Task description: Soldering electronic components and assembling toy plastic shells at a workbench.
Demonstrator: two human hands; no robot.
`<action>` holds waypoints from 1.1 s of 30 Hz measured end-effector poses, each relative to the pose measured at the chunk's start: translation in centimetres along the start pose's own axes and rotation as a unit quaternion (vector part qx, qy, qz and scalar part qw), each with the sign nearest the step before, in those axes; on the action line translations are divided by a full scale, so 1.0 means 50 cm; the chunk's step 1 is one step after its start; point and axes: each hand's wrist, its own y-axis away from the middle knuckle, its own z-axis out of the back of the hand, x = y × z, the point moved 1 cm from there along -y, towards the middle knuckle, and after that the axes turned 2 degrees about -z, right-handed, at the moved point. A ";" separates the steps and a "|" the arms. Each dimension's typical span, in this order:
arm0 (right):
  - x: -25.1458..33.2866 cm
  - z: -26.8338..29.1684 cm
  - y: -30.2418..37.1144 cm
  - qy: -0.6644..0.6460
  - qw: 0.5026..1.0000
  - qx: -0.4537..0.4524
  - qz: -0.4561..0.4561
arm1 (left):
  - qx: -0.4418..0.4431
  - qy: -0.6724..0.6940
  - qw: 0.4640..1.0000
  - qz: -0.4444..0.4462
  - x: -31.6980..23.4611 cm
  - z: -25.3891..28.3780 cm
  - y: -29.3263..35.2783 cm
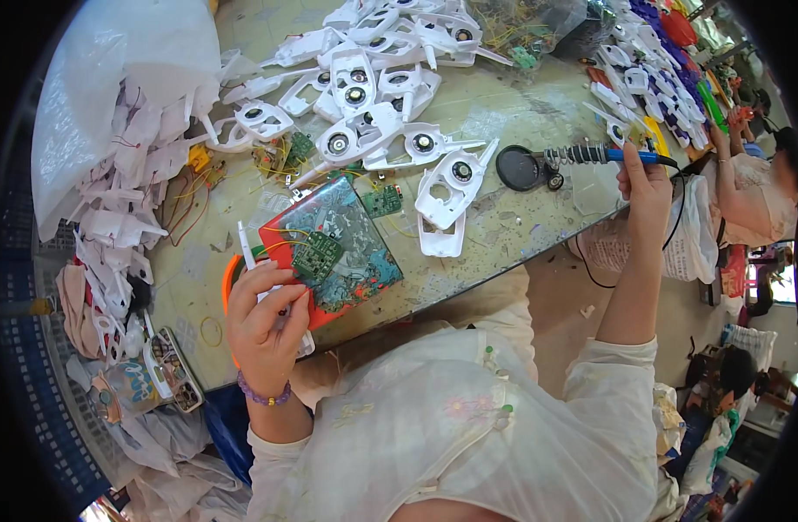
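Observation:
My left hand [268, 322], a beaded bracelet at its wrist, is closed on a white plastic housing [246, 242], mostly hidden under the fingers. Beside its fingertips a green circuit board [317, 256] with yellow wires lies on a worn, solder-stained block with red edges [371, 274]. My right hand [646, 185] grips the blue handle of a soldering iron [623, 156] out to the right. The iron's front part sits in a metal coil holder [576, 154], next to a round black dish [518, 169].
White housings with round speakers [447, 191] lie heaped across the far table. On the left, a plastic bag [125, 78] stands over more white parts with red wires. Coloured parts [668, 78] line the far right, where another person [760, 191] sits. The iron's black cord hangs over the edge.

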 end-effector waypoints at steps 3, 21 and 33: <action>0.015 -0.001 -0.003 -0.033 0.998 0.039 0.022 | 0.003 -0.007 1.000 0.010 -0.001 0.002 0.003; 0.021 -0.031 -0.066 0.028 0.997 -0.038 0.063 | 0.019 -0.035 0.999 -0.010 0.000 -0.001 0.000; 0.026 -0.001 -0.047 -0.065 0.993 0.098 -0.010 | 0.032 -0.045 0.998 -0.008 -0.003 0.003 0.008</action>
